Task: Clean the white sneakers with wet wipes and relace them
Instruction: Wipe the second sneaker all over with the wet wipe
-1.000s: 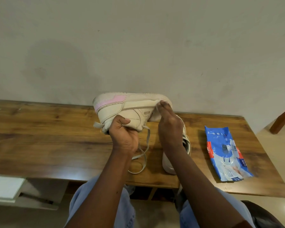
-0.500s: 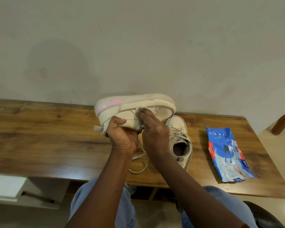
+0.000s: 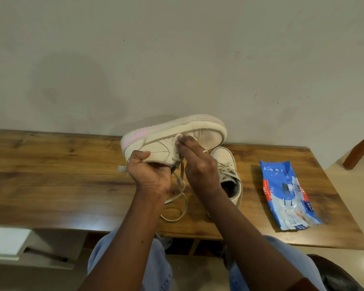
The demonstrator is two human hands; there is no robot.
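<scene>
Our left hand (image 3: pixel 149 175) holds the sneaker (image 3: pixel 168 141) sole-up above the table (image 3: pixel 51 175), grip curled round its collar; our right hand (image 3: pixel 198 164) presses the wipe (image 3: pixel 177 139) to its side with flat fingers. Pressing harder could twist it loose; dangling laces (image 3: pixel 182 173) may snag.

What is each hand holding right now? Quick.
Left hand: closed, gripping the raised sneaker by its opening.
Right hand: open, straight fingers pressing a wipe against that sneaker's side.
</scene>
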